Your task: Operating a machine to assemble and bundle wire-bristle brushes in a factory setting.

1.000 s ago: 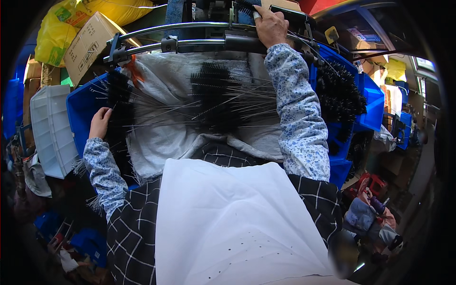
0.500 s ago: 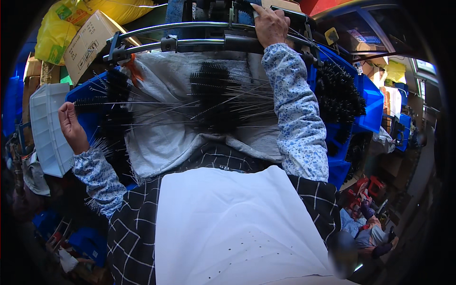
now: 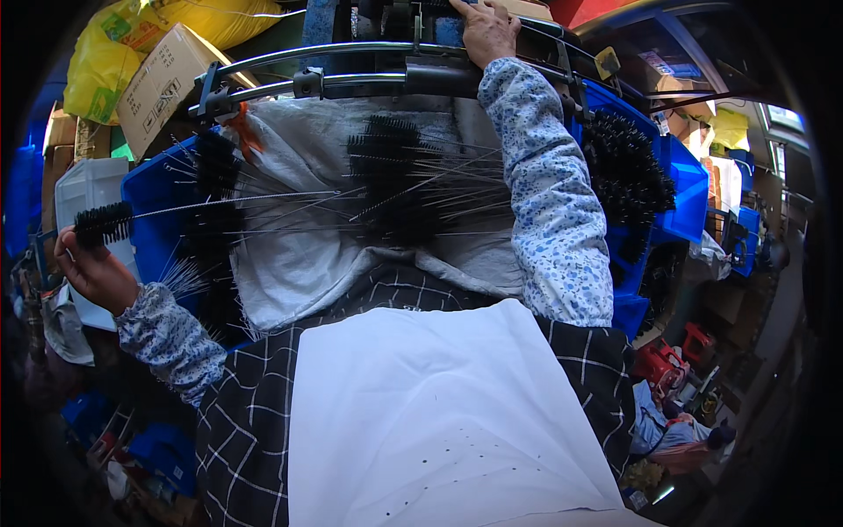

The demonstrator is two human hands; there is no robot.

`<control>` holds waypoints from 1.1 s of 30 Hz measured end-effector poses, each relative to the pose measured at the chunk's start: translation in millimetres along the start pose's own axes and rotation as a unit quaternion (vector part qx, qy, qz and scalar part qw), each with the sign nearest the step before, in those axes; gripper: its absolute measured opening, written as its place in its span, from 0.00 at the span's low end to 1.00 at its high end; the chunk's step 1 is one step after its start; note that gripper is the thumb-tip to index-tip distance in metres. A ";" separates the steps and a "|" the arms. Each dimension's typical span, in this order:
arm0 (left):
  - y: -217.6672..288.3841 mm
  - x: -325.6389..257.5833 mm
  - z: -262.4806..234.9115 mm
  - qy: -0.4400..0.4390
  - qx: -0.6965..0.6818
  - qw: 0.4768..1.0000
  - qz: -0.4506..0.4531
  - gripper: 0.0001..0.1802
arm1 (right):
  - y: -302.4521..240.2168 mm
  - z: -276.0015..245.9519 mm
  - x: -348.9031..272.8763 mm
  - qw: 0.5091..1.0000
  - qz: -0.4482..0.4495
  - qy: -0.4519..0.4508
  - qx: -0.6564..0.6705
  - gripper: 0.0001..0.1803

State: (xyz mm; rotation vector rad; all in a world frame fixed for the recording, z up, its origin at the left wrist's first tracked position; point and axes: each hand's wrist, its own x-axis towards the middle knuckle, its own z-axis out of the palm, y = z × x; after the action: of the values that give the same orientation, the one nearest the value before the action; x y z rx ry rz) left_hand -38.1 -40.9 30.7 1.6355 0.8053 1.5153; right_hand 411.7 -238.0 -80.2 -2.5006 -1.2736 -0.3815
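Out at the left, my left hand (image 3: 92, 270) is closed on the bristle end of a twisted-wire brush (image 3: 104, 225). Its thin wire stem reaches rightward over a grey-white cloth (image 3: 285, 281). My right hand (image 3: 489, 33) is at the far side, bent over the top of a dark machine with metal bars (image 3: 364, 81); what its fingers grip is hidden there. A pile of similar black brushes (image 3: 386, 180) lies on the cloth between my arms, with wire stems pointing several ways.
More black brushes (image 3: 625, 171) fill a blue bin (image 3: 683, 193) at the right. Another blue bin (image 3: 145, 198) stands at the left, beside a white plastic bin (image 3: 88, 189). A cardboard box (image 3: 162, 88) and yellow bags (image 3: 97, 75) are at the far left.
My left hand has moved left and toward me, drawing the brush away from the pile. My right hand has shifted slightly farther away and to the left over the machine.
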 end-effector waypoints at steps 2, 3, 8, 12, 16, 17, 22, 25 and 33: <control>2.0 0.1 6.3 0.032 -0.001 0.999 -0.007 0.08 | 2.7 -1.9 -1.9 0.999 0.020 -0.030 0.005 0.18; 0.8 2.3 5.0 0.032 -0.003 0.999 -0.007 0.08 | 1.6 -6.0 -8.0 0.995 -0.008 0.056 -0.077 0.18; 12.4 3.9 8.1 0.077 0.049 0.995 0.044 0.09 | 15.7 -8.9 -30.3 0.991 0.101 -0.013 -0.090 0.25; 1.2 27.5 -29.7 0.026 0.504 0.804 0.314 0.09 | 14.3 0.6 -28.2 0.993 0.113 0.012 0.021 0.23; 5.5 35.8 -31.9 0.053 0.602 0.687 0.404 0.11 | -4.8 1.4 -23.7 0.993 0.107 0.026 0.034 0.20; 5.9 34.3 -32.3 0.051 0.607 0.689 0.393 0.10 | -7.6 1.8 -23.3 0.993 0.110 0.021 0.032 0.21; 11.9 33.6 -40.8 0.045 0.605 0.687 0.400 0.09 | -17.5 6.1 -21.2 0.993 0.119 0.016 0.020 0.20; 13.2 33.4 -43.9 0.044 0.600 0.699 0.386 0.09 | -31.4 7.0 -17.7 0.993 0.113 0.017 0.013 0.20; 25.8 16.1 9.8 0.035 0.583 0.728 0.360 0.08 | -85.2 2.8 -3.3 0.986 0.157 -0.058 0.007 0.20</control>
State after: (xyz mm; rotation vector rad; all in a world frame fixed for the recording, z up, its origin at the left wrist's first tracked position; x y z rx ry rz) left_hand -27.9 -41.7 60.9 3.1191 1.4370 1.6269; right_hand 340.6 -191.8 -71.2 -2.6857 -0.8917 -0.1534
